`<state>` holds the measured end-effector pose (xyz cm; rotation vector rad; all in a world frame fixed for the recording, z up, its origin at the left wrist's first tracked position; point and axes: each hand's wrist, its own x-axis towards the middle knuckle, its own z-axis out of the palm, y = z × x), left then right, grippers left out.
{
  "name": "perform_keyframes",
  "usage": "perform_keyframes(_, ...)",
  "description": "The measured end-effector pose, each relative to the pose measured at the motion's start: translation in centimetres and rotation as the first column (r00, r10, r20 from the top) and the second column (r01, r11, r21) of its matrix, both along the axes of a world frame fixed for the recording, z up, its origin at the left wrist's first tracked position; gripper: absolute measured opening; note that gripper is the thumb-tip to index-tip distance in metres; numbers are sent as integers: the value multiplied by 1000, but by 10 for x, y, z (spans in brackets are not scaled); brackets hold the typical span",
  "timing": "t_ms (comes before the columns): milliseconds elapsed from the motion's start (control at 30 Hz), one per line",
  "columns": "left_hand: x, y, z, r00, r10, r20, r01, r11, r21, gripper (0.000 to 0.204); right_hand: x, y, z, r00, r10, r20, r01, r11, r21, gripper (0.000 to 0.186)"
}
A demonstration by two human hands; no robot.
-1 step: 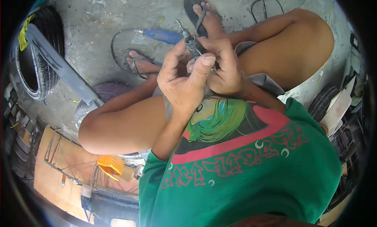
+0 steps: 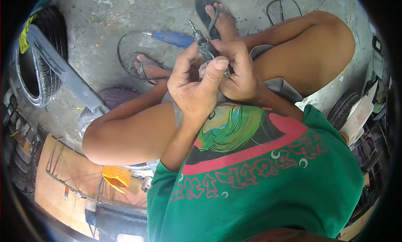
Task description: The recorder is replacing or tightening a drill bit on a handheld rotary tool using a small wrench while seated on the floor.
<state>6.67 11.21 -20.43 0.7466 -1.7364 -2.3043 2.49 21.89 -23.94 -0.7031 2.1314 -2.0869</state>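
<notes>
Between my two hands, above my lap, is a dark drill chuck (image 2: 205, 48) with a slim metal bit pointing up and away from me. My left hand (image 2: 194, 80) curls around its near left side, thumb pressed across the front. From the right, my right hand (image 2: 239, 72) closes on the same piece with bent fingers. A small metal end (image 2: 227, 74) pokes out by the right fingers; what it belongs to is hidden. Just beyond the hands, a blue rotary tool (image 2: 173, 38) lies on the floor, a thin dark cable running from its left end.
Tyres (image 2: 39, 70) stand at the far left, beside a long grey bar (image 2: 69, 72) slanting toward my left knee. An orange plastic piece (image 2: 116, 178) rests over a wooden board (image 2: 54, 187) at lower left. A black cord (image 2: 281, 1) loops on the concrete floor at the top.
</notes>
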Motion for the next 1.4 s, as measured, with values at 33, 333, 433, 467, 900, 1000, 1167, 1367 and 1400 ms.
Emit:
perform_keyframes(33,-1,1,-1,999,9,-33,-8,1000,25,49,6,2,-6,990,51,135,-36,993,-113,48)
perform_keyframes(333,-2,-4,-12,953,161,-258,-116,977,180,57,-13,6,24,981,62,186,-85,989,119,53)
perform_keyframes(433,-3,-9,-3,952,71,-299,-73,997,4,71,-40,9,49,956,68,284,-57,997,-45,51)
perform_keyframes(467,0,-10,-6,950,80,-301,-78,997,17,71,-49,7,56,938,89,334,-42,989,-145,50)
perform_keyframes(900,12,-23,6,939,-132,-318,145,989,16,61,-94,-9,71,736,578,352,-618,786,0,31)
perform_keyframes(1000,17,-31,-5,937,-277,-213,311,939,145,54,-91,-11,68,761,586,280,-603,797,-31,34)
perform_keyframes(1167,13,-29,13,966,-184,-183,226,942,247,45,-87,-9,76,591,513,622,-501,838,-215,34)
perform_keyframes(1367,20,-26,7,947,-184,-262,250,936,248,44,-87,-10,77,699,564,440,-607,793,-53,40)
perform_keyframes(1400,20,-27,6,947,-198,-252,265,926,270,45,-86,-12,79,698,566,440,-609,791,-51,40)
